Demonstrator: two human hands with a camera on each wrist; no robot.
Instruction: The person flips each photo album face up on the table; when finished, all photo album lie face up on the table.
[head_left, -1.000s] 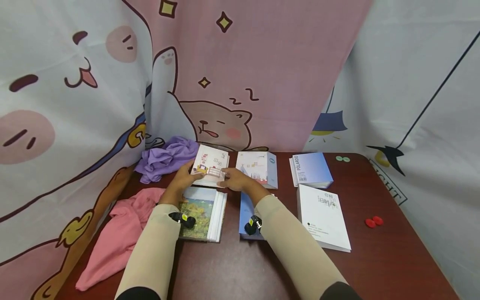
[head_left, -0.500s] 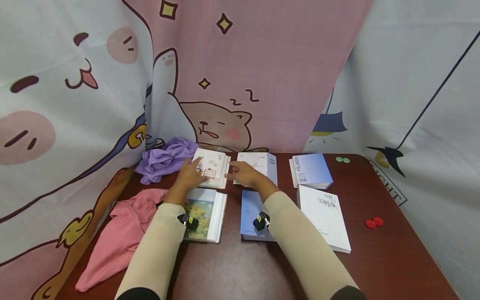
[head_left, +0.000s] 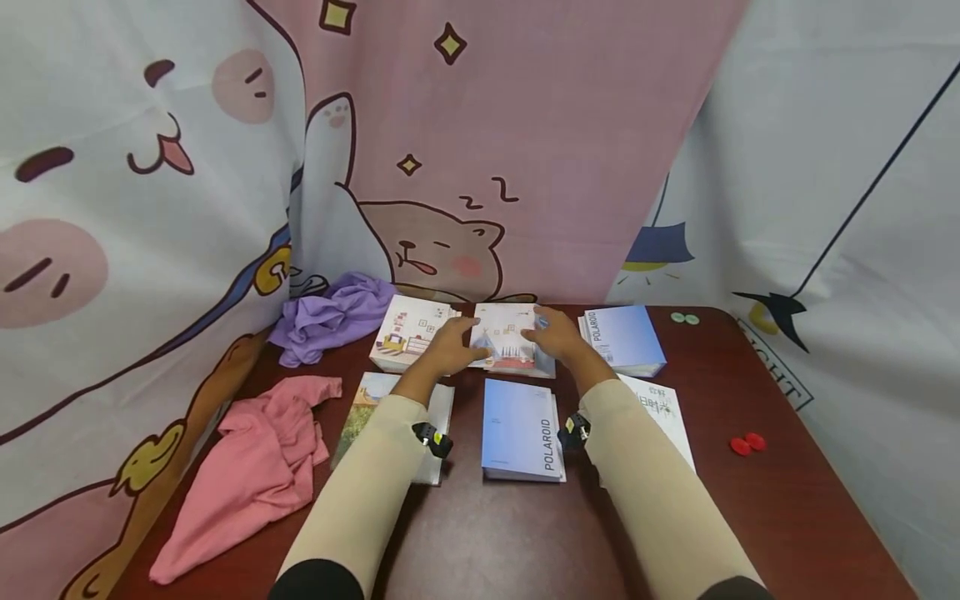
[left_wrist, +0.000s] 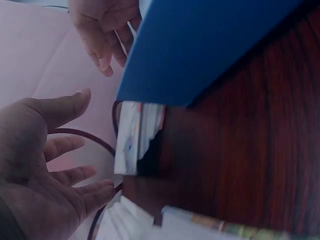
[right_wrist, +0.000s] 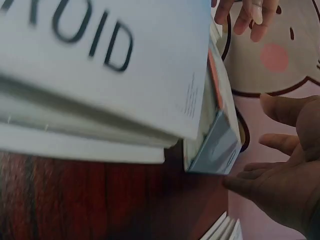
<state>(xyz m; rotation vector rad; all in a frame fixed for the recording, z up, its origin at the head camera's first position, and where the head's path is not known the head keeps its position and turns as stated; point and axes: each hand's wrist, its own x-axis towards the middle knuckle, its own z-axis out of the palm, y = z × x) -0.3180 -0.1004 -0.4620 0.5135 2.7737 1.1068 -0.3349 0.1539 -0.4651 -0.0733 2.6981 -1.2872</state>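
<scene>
At the back middle of the table lies an illustrated white album (head_left: pixel 508 329) with a small tent on its cover. My left hand (head_left: pixel 450 348) is at its left side, fingers spread. On its right side my right hand (head_left: pixel 561 337) reaches over the grey-blue edge, thumb toward the cover. Both wrist views show extended fingers: the left hand (left_wrist: pixel 50 165) beside the album's pages, and the right hand (right_wrist: pixel 290 160) near the album's grey-blue end (right_wrist: pixel 215 147). A second illustrated album (head_left: pixel 405 327) lies just left of my left hand. In front sits a blue POLAROID album (head_left: pixel 517 425).
A landscape-cover album (head_left: pixel 367 400) lies partly under my left forearm. At right are another POLAROID album (head_left: pixel 630 333) and a white book (head_left: pixel 663 408). Purple cloth (head_left: pixel 337 312) and pink cloth (head_left: pixel 255 467) lie left; green discs (head_left: pixel 685 318) and red discs (head_left: pixel 748 443) lie right.
Both hands have let go of the left illustrated album, which now lies farther left and lower in view. They have moved right to the middle illustrated album, the right hand first.
</scene>
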